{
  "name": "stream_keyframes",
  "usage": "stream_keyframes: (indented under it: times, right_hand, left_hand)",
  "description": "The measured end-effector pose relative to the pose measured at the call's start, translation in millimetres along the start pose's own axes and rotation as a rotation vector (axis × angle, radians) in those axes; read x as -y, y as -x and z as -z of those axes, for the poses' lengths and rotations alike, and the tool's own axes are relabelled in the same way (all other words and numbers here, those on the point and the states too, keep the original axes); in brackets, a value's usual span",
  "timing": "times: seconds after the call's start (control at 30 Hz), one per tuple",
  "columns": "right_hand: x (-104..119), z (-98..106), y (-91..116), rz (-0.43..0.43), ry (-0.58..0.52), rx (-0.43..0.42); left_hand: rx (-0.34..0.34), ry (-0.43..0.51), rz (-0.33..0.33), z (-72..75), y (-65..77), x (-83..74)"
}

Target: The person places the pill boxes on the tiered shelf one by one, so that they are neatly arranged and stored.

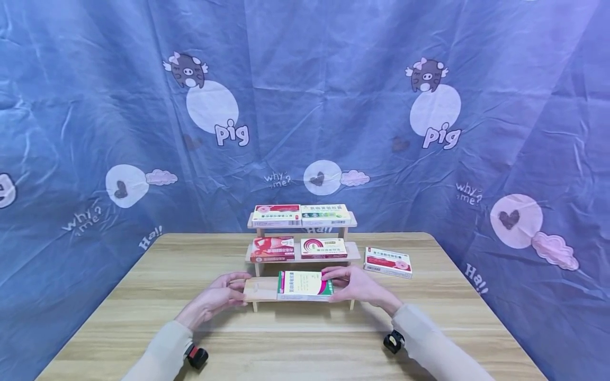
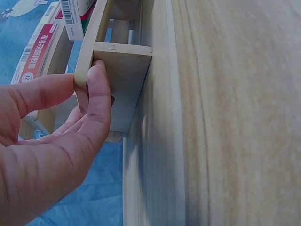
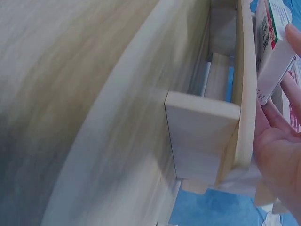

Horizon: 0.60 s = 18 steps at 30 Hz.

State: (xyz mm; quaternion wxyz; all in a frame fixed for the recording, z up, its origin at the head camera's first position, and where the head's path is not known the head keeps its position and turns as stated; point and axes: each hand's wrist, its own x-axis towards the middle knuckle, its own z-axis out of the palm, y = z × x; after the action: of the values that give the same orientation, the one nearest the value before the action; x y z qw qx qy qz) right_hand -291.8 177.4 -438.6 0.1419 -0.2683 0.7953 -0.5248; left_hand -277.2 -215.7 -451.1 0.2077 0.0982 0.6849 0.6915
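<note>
A three-step wooden rack [image 1: 261,291] stands on the table. My left hand [image 1: 221,297] pinches the left end of its lowest step; in the left wrist view the thumb and fingers [image 2: 99,89] hold the board's edge. My right hand [image 1: 355,286] grips the right end of a white, green and magenta medicine box [image 1: 305,283], which is over the right part of that step. Part of this medicine box [image 3: 275,56] also shows in the right wrist view, with the hand [image 3: 280,136] beside it at the frame's edge.
On the middle step sit a red medicine box [image 1: 272,250] and a white one with magenta arcs [image 1: 324,247]. Two more boxes, one red and white [image 1: 276,214], one white and green [image 1: 325,214], fill the top step. Another red-and-white box [image 1: 387,262] lies on the table at right.
</note>
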Motion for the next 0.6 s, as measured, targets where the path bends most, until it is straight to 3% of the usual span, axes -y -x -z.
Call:
stream_keyframes:
  times: [0.6]
  right_hand:
    - [9.8, -23.4, -21.5, -0.030, -0.046, -0.007]
  left_hand:
    - [0.026, 0.011, 0.003, 1.9, 0.5, 0.1]
